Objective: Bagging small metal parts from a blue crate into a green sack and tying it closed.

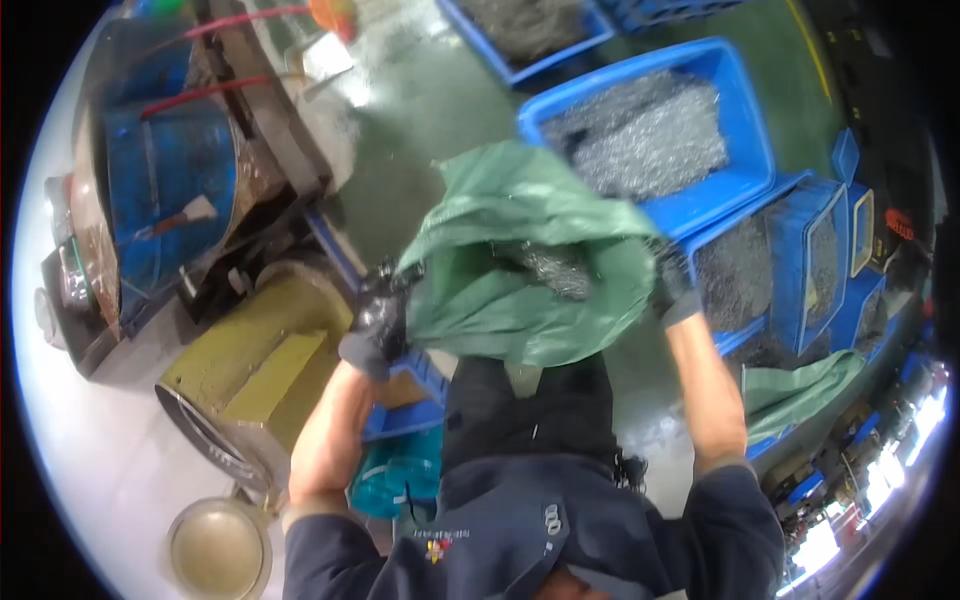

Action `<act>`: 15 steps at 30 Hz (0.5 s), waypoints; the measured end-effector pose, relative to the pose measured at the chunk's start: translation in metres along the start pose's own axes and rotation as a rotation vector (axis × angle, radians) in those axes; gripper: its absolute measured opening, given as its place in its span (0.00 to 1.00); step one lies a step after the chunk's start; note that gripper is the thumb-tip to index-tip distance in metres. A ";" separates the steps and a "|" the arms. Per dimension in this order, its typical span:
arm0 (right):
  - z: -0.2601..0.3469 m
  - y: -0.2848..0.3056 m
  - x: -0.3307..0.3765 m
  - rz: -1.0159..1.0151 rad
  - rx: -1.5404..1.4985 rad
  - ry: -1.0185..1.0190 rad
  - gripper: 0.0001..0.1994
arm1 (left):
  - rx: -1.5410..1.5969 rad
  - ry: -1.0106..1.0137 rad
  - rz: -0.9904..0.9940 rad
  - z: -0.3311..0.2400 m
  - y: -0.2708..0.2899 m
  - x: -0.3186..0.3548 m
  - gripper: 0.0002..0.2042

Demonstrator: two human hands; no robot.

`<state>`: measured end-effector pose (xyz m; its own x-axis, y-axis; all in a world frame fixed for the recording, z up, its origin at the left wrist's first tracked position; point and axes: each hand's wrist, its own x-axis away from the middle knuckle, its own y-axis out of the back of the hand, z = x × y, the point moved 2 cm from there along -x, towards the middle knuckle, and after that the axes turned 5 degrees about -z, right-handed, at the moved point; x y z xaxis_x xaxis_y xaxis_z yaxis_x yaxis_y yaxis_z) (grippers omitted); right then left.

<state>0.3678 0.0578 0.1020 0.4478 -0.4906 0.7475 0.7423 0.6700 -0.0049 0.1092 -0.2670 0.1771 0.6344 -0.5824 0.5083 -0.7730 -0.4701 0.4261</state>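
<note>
A green woven sack [530, 325] hangs in front of me with its mouth spread wide. Inside it lies a heap of shiny grey metal pieces [560, 270], too small to tell their kind. My left hand [380, 315], in a dark glove, is closed on the left edge of the sack's mouth. On the opposite edge my right hand [675, 280], also gloved, is closed on the rim, its fingers partly hidden by the cloth. Just beyond the sack, to the right, stands a blue bin [755, 130] holding similar shiny metal pieces [660, 140].
More blue bins [815, 265] with grey pieces stand along the right, near another green sack [800, 400]. A blue tray [490, 55] of dark material lies far ahead. At left are a yellow-green machine drum [245, 350] and a large blue drum [170, 190]. A teal basket [395, 475] sits close by my legs.
</note>
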 end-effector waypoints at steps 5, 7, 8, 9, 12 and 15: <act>-0.026 0.056 -0.058 -0.139 -0.552 -0.423 0.21 | -0.372 -0.140 -0.161 0.045 -0.020 -0.004 0.11; -0.033 0.057 -0.096 -0.217 -0.463 -0.295 0.24 | -0.481 -0.395 -0.080 0.039 -0.035 -0.030 0.12; -0.015 0.046 -0.105 -0.277 -0.177 -0.274 0.22 | -0.619 -0.297 -0.044 0.046 -0.035 -0.035 0.12; -0.003 0.046 -0.102 -0.358 0.113 -0.253 0.21 | -0.738 -0.208 0.016 0.030 -0.039 -0.039 0.13; -0.007 0.110 -0.136 -0.262 1.215 0.144 0.30 | -0.502 -0.229 0.045 -0.007 -0.046 -0.070 0.14; -0.021 0.103 -0.141 -0.551 1.283 0.075 0.33 | -0.447 -0.247 0.102 0.001 -0.064 -0.085 0.15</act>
<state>0.3920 0.1843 -0.0176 0.3069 -0.8554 0.4173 -0.1210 0.3998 0.9086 0.1044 -0.1879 0.1058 0.4934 -0.7749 0.3950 -0.7169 -0.1051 0.6892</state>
